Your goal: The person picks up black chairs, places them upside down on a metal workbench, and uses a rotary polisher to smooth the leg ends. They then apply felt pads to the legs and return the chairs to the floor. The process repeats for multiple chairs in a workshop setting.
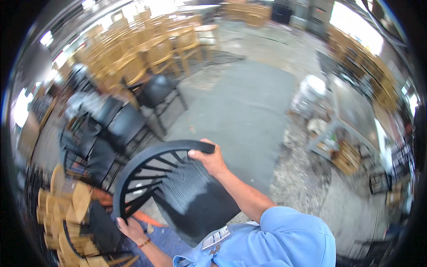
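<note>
A black wooden chair [198, 196] with a curved, spindled back is right in front of my body. Its seat shows wood grain and a shadow across it. My right hand [210, 159] grips the right end of the curved top rail, thumb over the top. Around the lower left end of the same rail my left hand [132, 231] is closed, with a beaded bracelet on the wrist. The chair's legs are hidden beneath the seat.
Several black chairs [126, 124] stand close on the left, with rows of light wooden chairs [158, 53] behind. Wooden chair parts [80, 200] pile up at lower left. A grey mat [242, 107] covers the floor ahead. To the right stands a metal-framed table [356, 111] beside a plastic-wrapped bundle [309, 91].
</note>
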Action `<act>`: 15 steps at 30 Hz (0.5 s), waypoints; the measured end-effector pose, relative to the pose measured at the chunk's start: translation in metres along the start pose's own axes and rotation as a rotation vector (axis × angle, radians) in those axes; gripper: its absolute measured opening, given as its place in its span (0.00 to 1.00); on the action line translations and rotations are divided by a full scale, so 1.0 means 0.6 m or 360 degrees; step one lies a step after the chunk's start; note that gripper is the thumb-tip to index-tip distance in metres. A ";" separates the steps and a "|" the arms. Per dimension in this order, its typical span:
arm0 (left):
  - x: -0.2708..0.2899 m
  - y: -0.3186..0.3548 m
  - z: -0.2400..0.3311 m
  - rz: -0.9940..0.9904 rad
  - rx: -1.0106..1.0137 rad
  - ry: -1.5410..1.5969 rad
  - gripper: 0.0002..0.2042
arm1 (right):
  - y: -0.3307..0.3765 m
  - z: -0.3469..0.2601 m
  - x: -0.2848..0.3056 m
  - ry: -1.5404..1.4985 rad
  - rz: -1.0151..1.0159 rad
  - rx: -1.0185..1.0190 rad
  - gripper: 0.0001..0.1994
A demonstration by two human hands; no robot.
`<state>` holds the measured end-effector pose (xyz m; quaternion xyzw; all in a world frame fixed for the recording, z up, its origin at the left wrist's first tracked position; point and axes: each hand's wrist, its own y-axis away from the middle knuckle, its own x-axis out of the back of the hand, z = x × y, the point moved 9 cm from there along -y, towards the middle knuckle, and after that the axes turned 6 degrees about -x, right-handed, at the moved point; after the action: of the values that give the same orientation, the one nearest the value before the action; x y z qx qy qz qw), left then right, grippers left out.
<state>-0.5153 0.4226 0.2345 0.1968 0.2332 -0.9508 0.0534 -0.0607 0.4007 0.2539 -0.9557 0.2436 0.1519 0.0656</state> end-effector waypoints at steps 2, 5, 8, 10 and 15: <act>-0.180 -0.009 -0.024 -0.0111 -0.0076 0.0263 0.24 | 0.027 -0.109 0.169 -0.0151 0.0259 0.0269 0.12; -0.386 -0.002 -0.033 0.0061 -0.0193 0.0016 0.23 | 0.114 -0.291 0.376 -0.0178 0.0551 0.0722 0.12; -0.707 0.028 0.045 -0.0390 -0.0414 0.0636 0.17 | 0.241 -0.514 0.552 0.0044 0.0842 0.1235 0.10; -0.900 0.051 0.124 -0.0503 -0.0480 0.0786 0.20 | 0.333 -0.659 0.674 0.0056 0.0954 0.1644 0.08; -1.232 0.148 0.316 -0.0554 -0.0636 0.1334 0.24 | 0.604 -0.946 0.832 0.0385 0.1254 0.2432 0.18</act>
<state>0.1135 0.2630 0.6465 0.5063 0.4417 -0.7214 -0.1679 0.3271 -0.2513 0.6108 -0.5055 0.5974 -0.1442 0.6057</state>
